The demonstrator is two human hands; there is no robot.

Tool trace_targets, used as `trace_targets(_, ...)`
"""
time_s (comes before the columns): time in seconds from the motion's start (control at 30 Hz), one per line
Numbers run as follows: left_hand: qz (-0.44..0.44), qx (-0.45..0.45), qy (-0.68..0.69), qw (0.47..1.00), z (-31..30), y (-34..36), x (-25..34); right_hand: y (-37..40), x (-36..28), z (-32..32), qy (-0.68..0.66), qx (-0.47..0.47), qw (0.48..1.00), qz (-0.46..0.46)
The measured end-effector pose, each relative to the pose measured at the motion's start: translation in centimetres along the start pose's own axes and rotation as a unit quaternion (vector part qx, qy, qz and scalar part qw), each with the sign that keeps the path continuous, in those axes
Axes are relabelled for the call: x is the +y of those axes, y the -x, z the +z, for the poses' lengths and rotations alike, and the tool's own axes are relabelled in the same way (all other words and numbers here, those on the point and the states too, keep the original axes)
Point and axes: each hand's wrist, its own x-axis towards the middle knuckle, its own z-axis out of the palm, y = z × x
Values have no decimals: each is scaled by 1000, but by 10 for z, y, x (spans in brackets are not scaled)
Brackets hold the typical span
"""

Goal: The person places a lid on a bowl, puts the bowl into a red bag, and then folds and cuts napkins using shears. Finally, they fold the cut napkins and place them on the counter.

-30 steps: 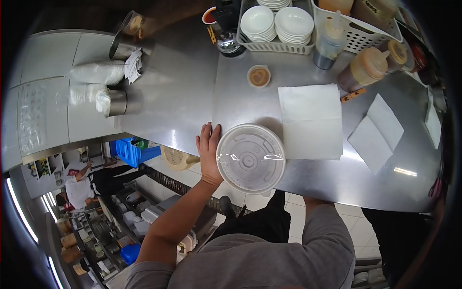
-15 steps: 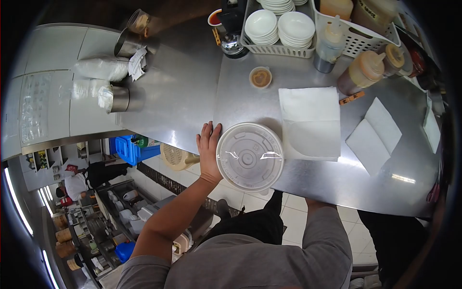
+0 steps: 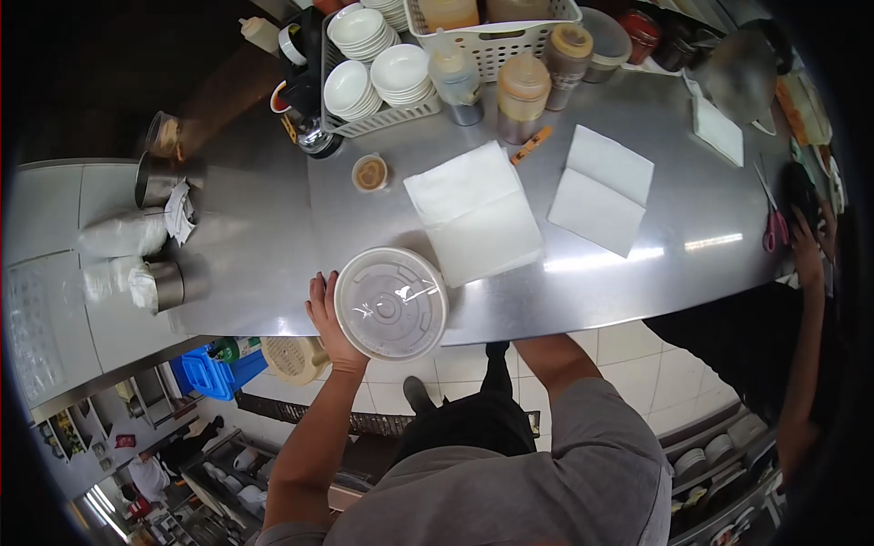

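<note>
Bowl overhangs the table edge; left hand, open and flat, touches its left side; right hand hidden, grip unknowable.

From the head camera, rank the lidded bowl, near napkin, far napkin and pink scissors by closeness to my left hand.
1. lidded bowl, against the left hand.
2. near napkin, right of the bowl.
3. far napkin, farther right.
4. pink scissors, far right end.

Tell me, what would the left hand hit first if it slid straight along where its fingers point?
Bare steel counter at first. Beyond it, the left hand would likely reach the red-rimmed cup beside the basket of bowls, though the fisheye view makes that line uncertain.
</note>
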Motion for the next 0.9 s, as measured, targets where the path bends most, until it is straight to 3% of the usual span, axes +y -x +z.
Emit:
trace_targets(0.13, 17, -6, -8, 1000, -2, 2, 6, 108, -24, -18, -21, -172, 985, 6)
trace_targets(0.17, 31, -8, -64, 997, -5, 1, 10, 180, 24, 53, 31, -178, 980, -78)
trace_targets(0.2, 46, -7, -120, 992, -7, 1, 13, 202, 8, 8, -11, -323, 946, -35)
trace_targets(0.23, 59, -5, -154, 986, -8, 2, 14, 245, 17, 7, -52, -322, 945, 0)
trace_targets(0.3, 70, 1, -147, 987, -10, 3, 21, 301, 27, -10, -9, -352, 934, 56)
trace_targets(0.4, 71, 29, -124, 989, -8, 4, 19, 296, 0, -87, 41, -402, 907, 119)
trace_targets(0.47, 59, 50, -108, 991, -9, 5, 19, 280, -12, -116, -8, -326, 919, 222)
trace_targets(0.5, 74, 32, -113, 990, -6, 0, 3, 280, 11, -99, 9, -318, 923, 217)
trace_targets(0.57, 17, 159, 184, 970, -8, 22, -8, 246, -29, -135, 15, -283, 943, 172)
trace_targets(0.6, -28, 148, 323, 934, -37, 46, 27, 233, -43, -142, 32, -292, 945, 143)
trace_targets(0.63, 42, 124, 390, 911, -49, 69, 38, 225, -62, -149, -16, -266, 955, 128)
trace_targets(0.7, 132, -15, 333, 933, -74, 127, 60, 211, -108, -165, -33, -283, 953, 102)
trace_targets(0.77, 329, -268, 256, 869, -115, 143, 104, 209, -174, -195, -92, -275, 954, 72)
trace_targets(0.8, 332, -266, 259, 867, -118, 142, 110, 210, -199, -204, -93, -273, 956, 49)
trace_targets(0.83, 328, -348, 241, 844, -119, 141, 111, 212, -209, -201, -174, -319, 931, 41)
trace_targets(0.87, 323, -425, 221, 816, -120, 137, 111, 213, -220, -202, -171, -315, 933, 39)
trace_targets(0.9, 329, -424, 220, 815, -122, 133, 108, 216, -236, -210, -130, -264, 955, 38)
